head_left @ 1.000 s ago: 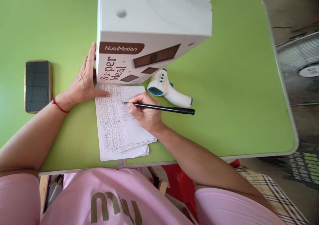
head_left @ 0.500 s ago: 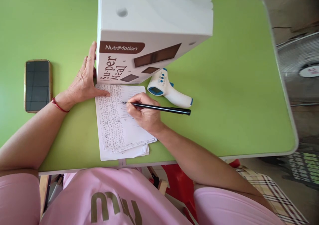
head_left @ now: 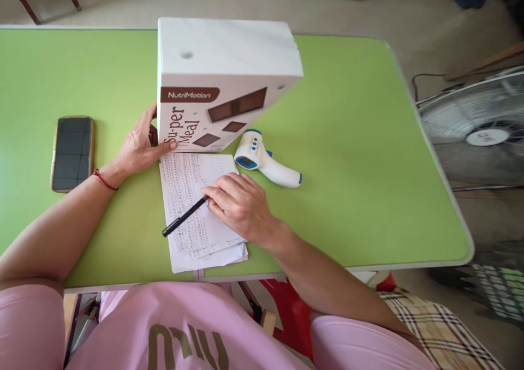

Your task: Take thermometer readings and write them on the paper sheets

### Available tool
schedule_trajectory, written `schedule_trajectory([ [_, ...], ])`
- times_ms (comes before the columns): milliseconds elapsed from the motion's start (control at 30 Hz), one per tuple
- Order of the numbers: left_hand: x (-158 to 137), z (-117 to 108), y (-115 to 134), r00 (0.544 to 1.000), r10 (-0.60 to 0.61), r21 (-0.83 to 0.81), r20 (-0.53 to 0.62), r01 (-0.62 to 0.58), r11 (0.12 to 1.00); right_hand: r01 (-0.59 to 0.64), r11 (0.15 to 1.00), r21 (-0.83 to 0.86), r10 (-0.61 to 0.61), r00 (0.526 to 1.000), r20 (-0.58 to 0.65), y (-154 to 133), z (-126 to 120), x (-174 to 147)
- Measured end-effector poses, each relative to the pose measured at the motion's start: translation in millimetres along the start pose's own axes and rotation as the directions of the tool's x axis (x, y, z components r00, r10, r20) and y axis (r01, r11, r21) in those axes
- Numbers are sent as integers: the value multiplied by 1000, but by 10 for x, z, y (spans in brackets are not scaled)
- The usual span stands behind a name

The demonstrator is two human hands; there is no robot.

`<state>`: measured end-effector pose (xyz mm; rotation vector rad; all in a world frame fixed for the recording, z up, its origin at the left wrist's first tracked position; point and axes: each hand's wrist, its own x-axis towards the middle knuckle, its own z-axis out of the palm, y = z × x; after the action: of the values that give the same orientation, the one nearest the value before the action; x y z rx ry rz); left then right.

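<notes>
Phone [head_left: 72, 153]: lies flat at the far left of the green table [head_left: 368, 141], screen dark, well apart from both hands.
Left hand [head_left: 137, 146]: rests against the lower left corner of the white box [head_left: 221, 81]; fingers loosely spread along its side, thumb pressed on the front face just above the top edge of the papers [head_left: 196, 206]. It grips nothing, only steadies.
Papers: a small stack of handwritten sheets directly in front of the person, top edge touching the box, lower sheets fanned out near the table edge.
Pen [head_left: 184, 216]: black, lying slantwise over the top sheet, one end off the paper's left margin.
Right hand [head_left: 241, 203]: palm down on the sheets, fingers curled narrow and pinching the pen's upper end.
Thermometer [head_left: 266, 160]: white and blue, lying just right of the papers, untouched.
Risk: the box stands tilted-looking and tall; a push from the thumb may shift it onto the papers. The loose lower sheets may slide off the edge under the right wrist, and the pen could smear fresh ink.
</notes>
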<state>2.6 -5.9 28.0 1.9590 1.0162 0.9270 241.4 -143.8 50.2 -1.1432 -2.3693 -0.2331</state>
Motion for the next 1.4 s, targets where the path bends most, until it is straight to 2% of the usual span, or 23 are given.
schedule_trajectory([
  [100,-17,-32,35,994,-95,-77,-53,90,993,-16,993,115,9,998,61,117,-4,-42],
  [167,-25,-48,78,983,-159,-159,-91,143,977,-120,985,121,118,993,16,306,-23,-96],
  [200,-29,-52,109,976,-191,-206,-108,166,964,-216,974,69,218,976,-13,422,-38,-130],
  [233,-32,-53,146,968,-218,-254,-122,182,950,-330,944,-12,330,944,-29,543,-54,-165],
  [300,-43,-46,231,959,-253,-351,-124,196,916,-489,859,-151,499,866,38,763,-88,-224],
  [367,-58,-30,312,962,-263,-426,-77,206,881,-570,800,-188,600,771,214,915,-116,-249],
  [433,-77,-15,367,962,-273,-457,-4,241,856,-641,755,-138,640,674,369,985,-143,-228],
  [467,-85,-8,379,958,-285,-457,29,266,849,-684,722,-100,661,641,391,990,-158,-203],
  [533,-100,1,377,944,-321,-445,75,320,836,-771,637,2,738,611,286,944,-191,-141],
  [600,-108,5,348,930,-353,-418,100,362,833,-792,570,219,798,597,85,811,-223,-89],
  [667,-110,1,312,923,-364,-373,124,384,845,-676,507,535,807,591,-18,592,-241,-65],
  [733,-107,-9,282,923,-354,-338,149,384,859,-502,338,796,751,653,93,321,-233,-66],
  [767,-104,-16,272,926,-341,-330,164,377,866,-473,253,844,706,686,174,187,-220,-70],
  [833,-95,-32,260,936,-301,-312,181,345,885,-492,187,850,595,745,300,-33,-180,-72],
  [933,-79,-54,263,960,-227,-248,164,263,932,-538,230,811,538,765,355,-174,-109,-48],
  [1033,-63,-66,280,965,-193,-235,180,233,944,-540,266,799,578,752,316,-143,-57,-5],
  [1133,-54,-59,293,962,-189,-289,198,241,926,-565,263,782,587,737,335,-92,-34,33],
  [1300,-47,-30,282,967,-166,-341,191,224,913,-597,147,789,617,679,399,-106,-20,74],
  [1400,-44,-20,272,966,-171,-340,192,229,912,-596,121,794,616,672,410,-115,-21,84],
])
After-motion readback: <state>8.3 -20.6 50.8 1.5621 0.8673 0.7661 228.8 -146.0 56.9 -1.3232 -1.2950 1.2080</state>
